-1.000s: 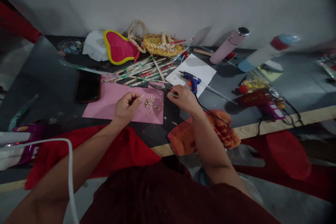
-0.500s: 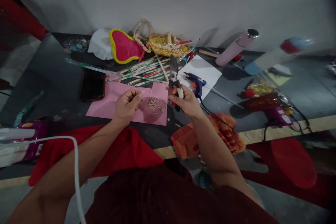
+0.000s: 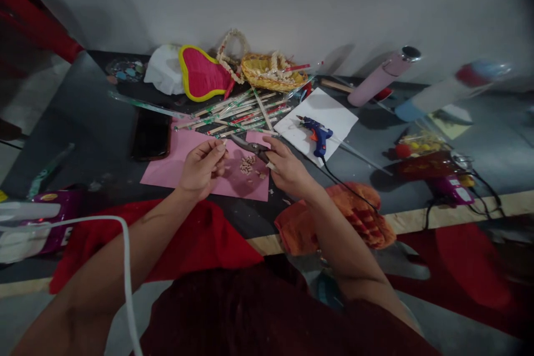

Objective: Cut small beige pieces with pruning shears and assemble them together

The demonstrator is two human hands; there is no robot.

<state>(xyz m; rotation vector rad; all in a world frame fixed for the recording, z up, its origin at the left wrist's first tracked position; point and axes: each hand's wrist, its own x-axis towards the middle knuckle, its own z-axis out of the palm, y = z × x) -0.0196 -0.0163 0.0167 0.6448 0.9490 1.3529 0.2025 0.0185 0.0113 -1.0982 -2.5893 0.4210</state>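
Pruners (image 3: pixel 251 147), grasped by the right hand (image 3: pixel 288 168) and aimed toward ten o'clock, would best meet squarely the pale sliver (image 3: pixel 224 143) pinched by the left hand (image 3: pixel 203 166), skin kept clear, leaving the pile (image 3: pixel 247 164) at that hand's three o'clock undisturbed.

two hands (image 3: pixel 200 168), one pruner (image 3: pixel 249 146), one glue gun (image 3: pixel 317 133), one phone (image 3: pixel 151 136), one basket (image 3: pixel 273 84), two bottles (image 3: pixel 380 77)

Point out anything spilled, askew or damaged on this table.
Nothing looks clearly damaged. Untidiest are the sticks, crisscrossed in a loose heap along the far edge of the pink paper. Pale scraps litter the dark tabletop just right of that paper.
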